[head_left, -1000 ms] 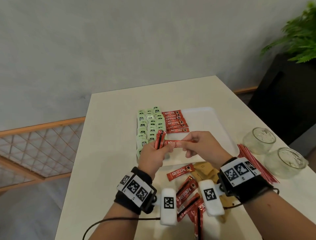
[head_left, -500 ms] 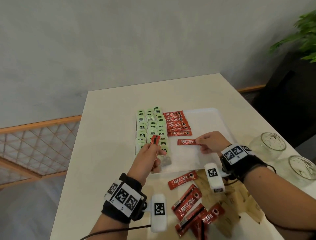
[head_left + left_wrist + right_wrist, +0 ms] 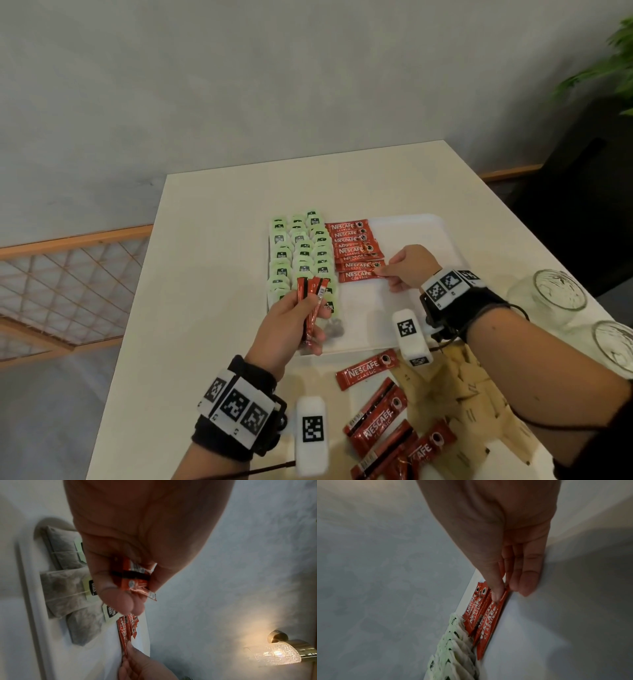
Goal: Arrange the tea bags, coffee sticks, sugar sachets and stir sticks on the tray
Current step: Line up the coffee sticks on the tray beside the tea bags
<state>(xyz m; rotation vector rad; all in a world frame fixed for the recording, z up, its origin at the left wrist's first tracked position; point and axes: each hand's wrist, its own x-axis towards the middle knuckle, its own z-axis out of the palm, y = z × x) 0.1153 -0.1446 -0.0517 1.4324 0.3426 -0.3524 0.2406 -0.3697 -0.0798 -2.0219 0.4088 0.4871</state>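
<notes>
While the white tray [image 3: 411, 233] holds green-tagged tea bags [image 3: 301, 253] at 9 o'clock and a column of Nescafé coffee sticks [image 3: 354, 246] beside them, the right hand [image 3: 409, 265] pinches the nearest stick [image 3: 359, 275] flat. The left hand [image 3: 291, 322] grips a bundle of sticks [image 3: 311, 308] upright at 7 o'clock. Brown sugar sachets [image 3: 455, 377] sit partly hidden under the right forearm.

Right hand [image 3: 409, 265]: moved from mid-air beside the left hand [image 3: 293, 318] to the tray [image 3: 411, 222]. Coffee stick [image 3: 359, 275]: formerly lifted between both hands, now flat as nearest in the red row, fingers [image 3: 496, 588] on its end. Left hand: drawn back toward the tray's near-left corner, bundle [image 3: 311, 308] retained.
</notes>
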